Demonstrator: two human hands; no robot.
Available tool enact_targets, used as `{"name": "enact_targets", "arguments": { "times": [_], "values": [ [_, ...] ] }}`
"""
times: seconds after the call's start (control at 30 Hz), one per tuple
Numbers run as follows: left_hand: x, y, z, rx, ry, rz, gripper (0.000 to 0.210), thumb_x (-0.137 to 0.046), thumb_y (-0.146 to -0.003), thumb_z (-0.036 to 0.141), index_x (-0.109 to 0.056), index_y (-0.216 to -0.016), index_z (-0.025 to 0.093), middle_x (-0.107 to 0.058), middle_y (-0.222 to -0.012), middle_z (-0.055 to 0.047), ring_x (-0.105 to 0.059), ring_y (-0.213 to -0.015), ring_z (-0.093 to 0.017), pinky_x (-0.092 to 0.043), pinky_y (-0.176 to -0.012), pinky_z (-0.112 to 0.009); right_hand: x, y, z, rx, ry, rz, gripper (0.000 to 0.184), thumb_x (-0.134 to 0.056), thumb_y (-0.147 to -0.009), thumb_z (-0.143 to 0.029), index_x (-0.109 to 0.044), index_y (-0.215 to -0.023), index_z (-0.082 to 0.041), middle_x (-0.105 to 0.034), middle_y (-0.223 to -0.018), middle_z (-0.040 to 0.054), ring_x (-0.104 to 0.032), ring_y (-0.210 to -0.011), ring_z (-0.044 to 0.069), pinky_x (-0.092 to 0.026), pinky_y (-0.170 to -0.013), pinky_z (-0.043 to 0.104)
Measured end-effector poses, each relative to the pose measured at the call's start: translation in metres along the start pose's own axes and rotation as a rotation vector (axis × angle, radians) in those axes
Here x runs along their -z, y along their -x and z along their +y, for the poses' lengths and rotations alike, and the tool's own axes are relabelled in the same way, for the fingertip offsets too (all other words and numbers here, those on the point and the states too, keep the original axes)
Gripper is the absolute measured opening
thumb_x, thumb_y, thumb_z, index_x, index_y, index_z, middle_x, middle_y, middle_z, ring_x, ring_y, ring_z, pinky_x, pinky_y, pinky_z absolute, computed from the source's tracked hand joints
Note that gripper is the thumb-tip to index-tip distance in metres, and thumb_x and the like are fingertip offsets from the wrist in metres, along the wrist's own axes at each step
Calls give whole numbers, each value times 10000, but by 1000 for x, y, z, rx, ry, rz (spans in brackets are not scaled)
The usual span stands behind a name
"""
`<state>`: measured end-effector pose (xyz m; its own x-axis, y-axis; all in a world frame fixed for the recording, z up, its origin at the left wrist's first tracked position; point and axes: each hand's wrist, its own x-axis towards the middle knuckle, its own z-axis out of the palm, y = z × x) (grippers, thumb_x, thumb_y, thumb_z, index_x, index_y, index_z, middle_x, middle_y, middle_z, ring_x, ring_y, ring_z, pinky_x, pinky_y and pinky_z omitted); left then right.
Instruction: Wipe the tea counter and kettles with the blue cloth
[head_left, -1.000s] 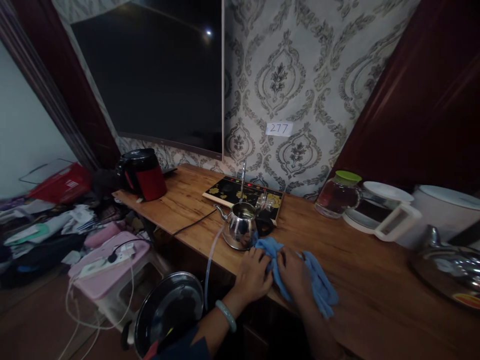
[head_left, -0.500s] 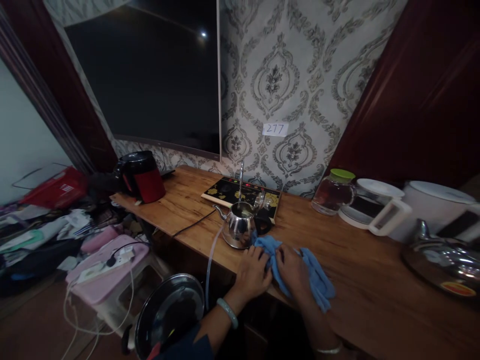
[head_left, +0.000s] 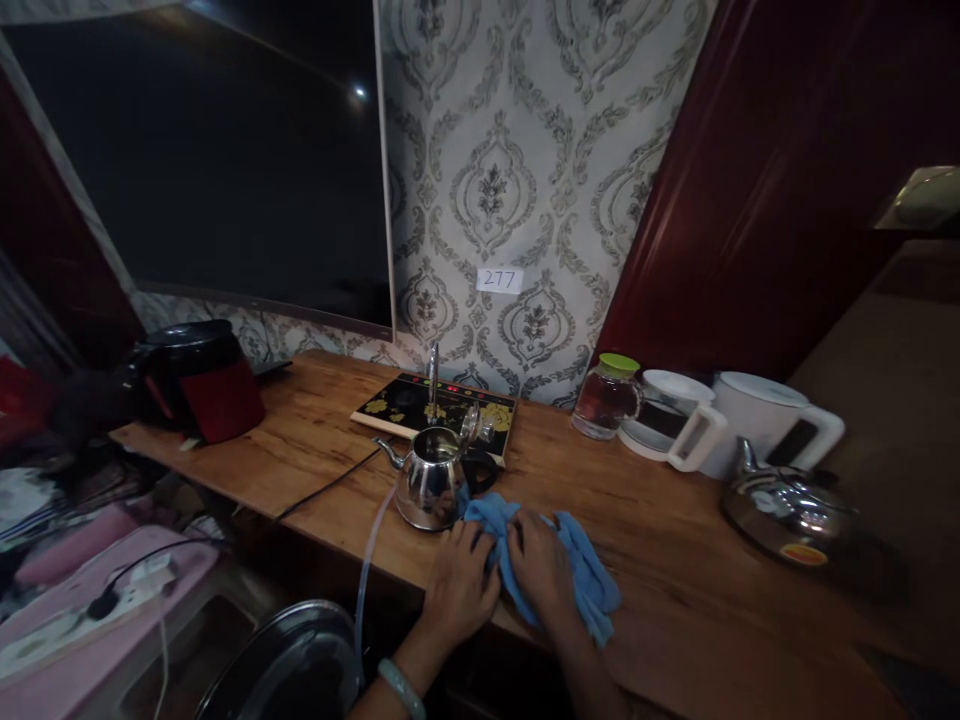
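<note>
A crumpled blue cloth (head_left: 585,575) lies at the front edge of the wooden table. My right hand (head_left: 541,560) presses down on it with bent fingers closed on the fabric. Beside it, my left hand (head_left: 461,585) grips the cloth's left end, its fingers curled and partly hiding the fold. Just beyond my left fingertips stands a small shiny metal teapot (head_left: 431,490), upright, its lid tipped open and its spout to the left. Behind the teapot is a black induction cooker (head_left: 405,405) with gold flowers and lit red marks; a curved metal spout (head_left: 433,375) rises there.
A red and black kettle (head_left: 217,385) stands at the table's left. At right are a green-lidded glass jug (head_left: 606,400), white-handled pitchers (head_left: 667,420) and a metal kettle (head_left: 787,510). A clear hose (head_left: 367,570) hangs over the front edge near a dark basin (head_left: 300,665).
My view has turned right, so everything appears further left, and more of the right side shows. Both hands stay on the blue cloth; the teapot stands where it was.
</note>
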<state>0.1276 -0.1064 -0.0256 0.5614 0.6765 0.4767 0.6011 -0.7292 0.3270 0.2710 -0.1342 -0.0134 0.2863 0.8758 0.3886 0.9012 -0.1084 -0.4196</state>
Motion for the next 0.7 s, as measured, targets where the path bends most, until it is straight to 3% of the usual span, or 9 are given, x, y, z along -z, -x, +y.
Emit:
{"name": "enact_targets", "arguments": {
  "times": [0.4,0.7],
  "values": [
    [3,5,7,13,-47,-25,186,-549,-839,257,-591,-1015,215,-587,-1050,-77,-500,-960,-242,-425,-839,-411,-3,3,11,20,-35,-60,247,-349,-939,-259,-555,-814,-209,-667,-829,58,-624,-789,203,-389,-719,301],
    [0,5,4,-18,-53,-1,216,-568,-841,280,-593,-1044,211,-587,-1079,-72,-490,-973,-237,-424,-826,-394,-7,5,15,24,-5,-32,242,-356,-930,-272,-564,-828,-205,-675,-844,69,-608,-776,200,-370,-716,303]
  ]
}}
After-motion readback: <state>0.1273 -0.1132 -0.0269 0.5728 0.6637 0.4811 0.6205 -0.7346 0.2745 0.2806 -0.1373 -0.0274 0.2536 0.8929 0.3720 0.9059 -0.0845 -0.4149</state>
